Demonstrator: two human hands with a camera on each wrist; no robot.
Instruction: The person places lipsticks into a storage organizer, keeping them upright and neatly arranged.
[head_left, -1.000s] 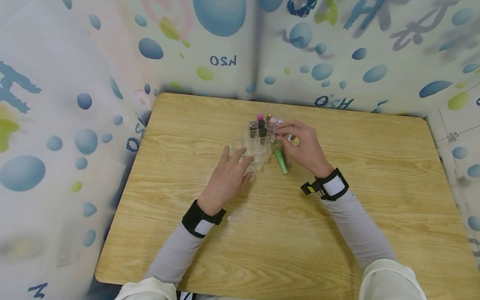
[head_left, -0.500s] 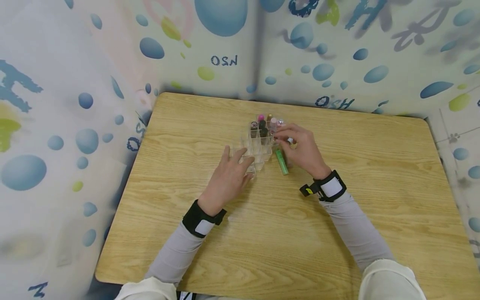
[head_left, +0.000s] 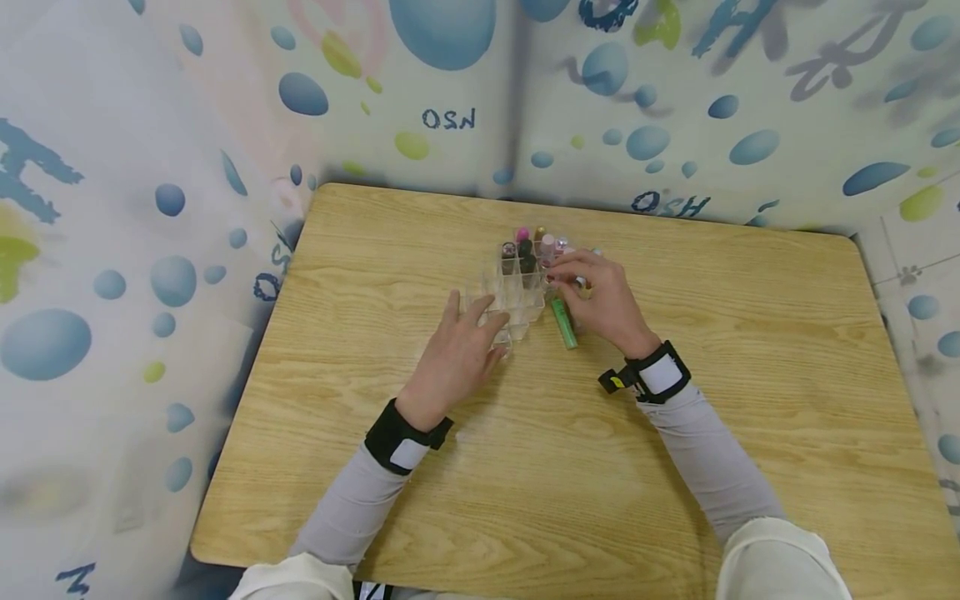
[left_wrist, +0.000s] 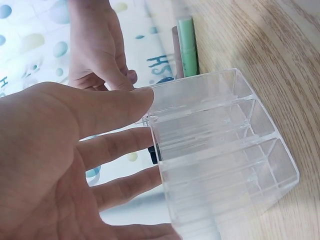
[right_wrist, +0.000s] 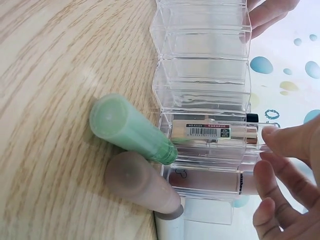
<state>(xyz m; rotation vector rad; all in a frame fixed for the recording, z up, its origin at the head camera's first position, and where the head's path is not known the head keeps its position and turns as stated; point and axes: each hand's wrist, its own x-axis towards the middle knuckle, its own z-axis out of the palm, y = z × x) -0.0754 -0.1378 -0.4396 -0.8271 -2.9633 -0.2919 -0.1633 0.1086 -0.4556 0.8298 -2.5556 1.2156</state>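
Observation:
A clear plastic lipstick organizer (head_left: 531,287) with stepped compartments stands on the table. My left hand (head_left: 453,358) rests on its near left side, fingers spread; in the left wrist view the thumb (left_wrist: 115,107) touches its top edge. My right hand (head_left: 606,304) is at the organizer's right side. There, in the right wrist view, thumb and index finger pinch the clear top of a lipstick tube (right_wrist: 215,131), which sits upright in a compartment with its barcode label showing. A pinkish tube (right_wrist: 210,182) stands in the neighbouring compartment.
A green tube (head_left: 563,323) lies on the wooden table (head_left: 570,483), beside a brownish tube (right_wrist: 142,182) and a whitish one (right_wrist: 170,227). Black-capped tubes (head_left: 527,258) and a magenta cap (head_left: 522,234) fill back compartments. A patterned curtain (head_left: 480,150) hangs behind.
My right hand has moved slightly down and left, lowering the lipstick tube into the organizer. My left hand and the green tube have stayed in place.

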